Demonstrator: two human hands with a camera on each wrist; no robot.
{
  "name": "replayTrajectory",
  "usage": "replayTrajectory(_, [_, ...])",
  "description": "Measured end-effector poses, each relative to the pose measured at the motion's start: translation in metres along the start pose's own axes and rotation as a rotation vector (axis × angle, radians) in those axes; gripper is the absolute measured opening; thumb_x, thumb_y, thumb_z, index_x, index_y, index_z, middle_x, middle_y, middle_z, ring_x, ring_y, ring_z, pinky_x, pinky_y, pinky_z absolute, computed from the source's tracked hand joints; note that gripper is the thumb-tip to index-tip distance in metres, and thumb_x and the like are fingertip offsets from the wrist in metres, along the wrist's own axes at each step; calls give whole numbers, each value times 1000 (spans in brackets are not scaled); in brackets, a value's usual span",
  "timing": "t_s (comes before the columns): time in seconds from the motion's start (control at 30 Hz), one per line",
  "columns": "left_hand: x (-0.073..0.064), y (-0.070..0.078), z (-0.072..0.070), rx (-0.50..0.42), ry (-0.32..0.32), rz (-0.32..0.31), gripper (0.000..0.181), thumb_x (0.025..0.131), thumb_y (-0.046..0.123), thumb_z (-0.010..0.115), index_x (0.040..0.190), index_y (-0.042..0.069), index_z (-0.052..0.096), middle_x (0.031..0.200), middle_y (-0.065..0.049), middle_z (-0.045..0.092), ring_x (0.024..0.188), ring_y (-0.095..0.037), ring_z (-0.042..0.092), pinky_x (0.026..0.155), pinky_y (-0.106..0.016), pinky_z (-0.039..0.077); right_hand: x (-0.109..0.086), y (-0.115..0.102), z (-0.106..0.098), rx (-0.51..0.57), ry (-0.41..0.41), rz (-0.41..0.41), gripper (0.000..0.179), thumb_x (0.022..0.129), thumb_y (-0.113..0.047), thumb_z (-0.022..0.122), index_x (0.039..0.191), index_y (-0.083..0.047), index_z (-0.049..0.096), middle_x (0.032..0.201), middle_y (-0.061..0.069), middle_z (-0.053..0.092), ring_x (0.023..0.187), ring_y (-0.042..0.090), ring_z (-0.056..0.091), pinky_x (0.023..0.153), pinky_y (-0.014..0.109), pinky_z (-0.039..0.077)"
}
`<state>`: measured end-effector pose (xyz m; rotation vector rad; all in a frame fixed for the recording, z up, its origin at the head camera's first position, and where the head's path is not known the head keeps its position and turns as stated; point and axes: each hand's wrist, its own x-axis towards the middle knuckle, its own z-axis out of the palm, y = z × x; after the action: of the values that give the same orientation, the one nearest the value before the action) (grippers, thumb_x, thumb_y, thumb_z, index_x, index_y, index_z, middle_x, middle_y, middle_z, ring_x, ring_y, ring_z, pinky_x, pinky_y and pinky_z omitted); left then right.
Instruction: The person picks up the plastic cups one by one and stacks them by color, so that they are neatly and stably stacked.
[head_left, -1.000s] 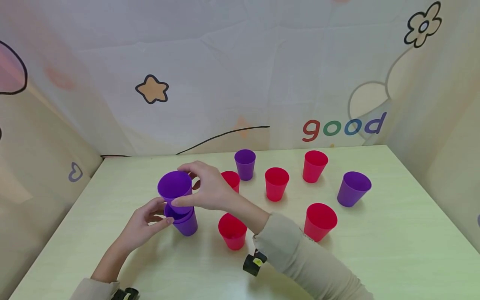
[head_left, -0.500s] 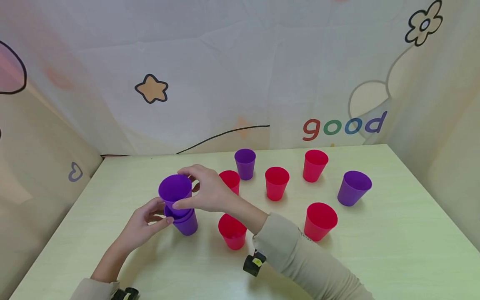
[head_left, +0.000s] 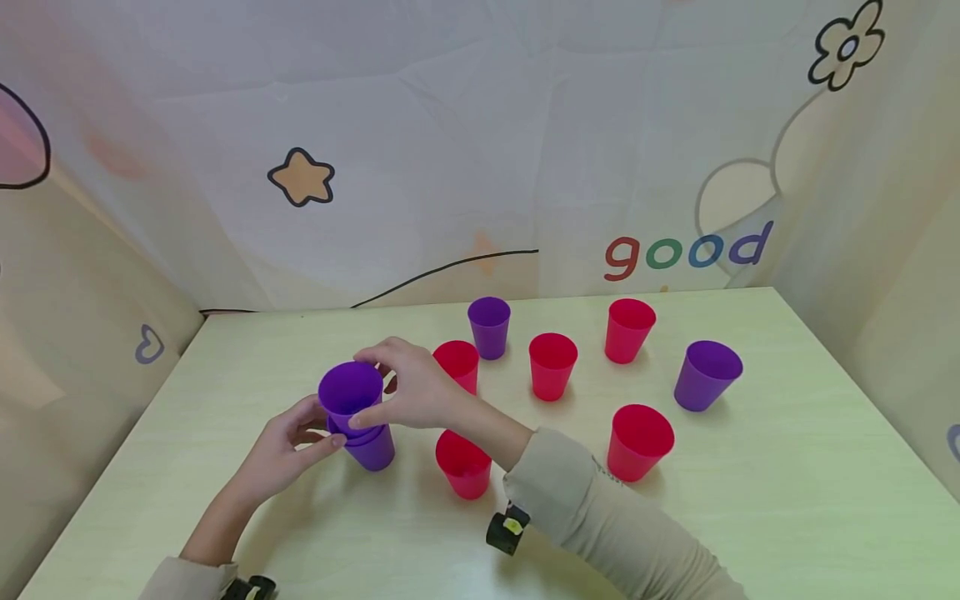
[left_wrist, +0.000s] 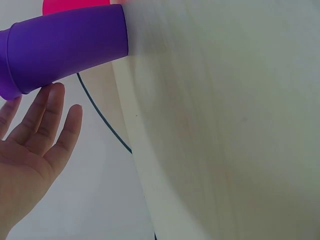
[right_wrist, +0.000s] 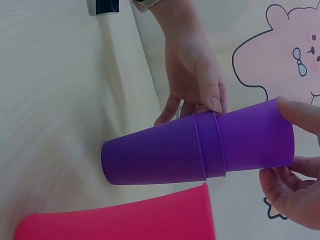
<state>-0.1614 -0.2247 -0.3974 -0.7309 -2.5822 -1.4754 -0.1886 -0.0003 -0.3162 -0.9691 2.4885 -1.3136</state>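
Note:
At the left of the head view, my right hand (head_left: 415,390) pinches a purple cup (head_left: 347,398) near its rim, thumb on the near side. The bottom of that cup sits inside the purple cups (head_left: 377,451) below. In the right wrist view, two rims close together show that the lower cups (right_wrist: 155,155) are nested. My left hand (head_left: 282,457) steadies this lower stack near its rims, thumb in front and fingers behind. The left wrist view shows its fingers (left_wrist: 58,107) bent up at the cup wall.
A red cup (head_left: 465,471) stands right of the stack, with another red cup (head_left: 459,367) behind my right hand. More red cups (head_left: 552,371) and two purple cups (head_left: 489,329) stand upright across the table (head_left: 795,467). A printed curtain (head_left: 450,150) hangs behind.
My right hand has lowered the upper purple cup, so it sits deeper in the lower stack. My left hand and the other cups have stayed in place.

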Motion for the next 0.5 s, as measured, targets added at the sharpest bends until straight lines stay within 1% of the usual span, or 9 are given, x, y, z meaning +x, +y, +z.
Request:
replayTrajectory(0.2, [0,0,0,-7,-2,3,42,83,3,64,123,1,49,106,2,60,91,-8,58,73,-29,52,-1,2,4,3,-4,1,65,70,-23,79,126,-6,50,109,3,52,92,10,49,69,16,46])
replayTrajectory(0.33, [0,0,0,-5,-3,2,42,83,3,64,123,1,49,107,1,60,92,-8,58,73,-29,52,0,4,4,1,-11,2,65,70,-23,79,126,-6,50,110,4,52,93,10,50,69,16,46])
replayTrajectory(0.5, [0,0,0,-6,-4,3,42,84,3,64,123,1,49,107,1,60,92,-8,58,73,-29,52,3,5,6,-19,-33,27,65,70,-22,79,126,-6,51,110,4,53,93,10,50,68,16,46])
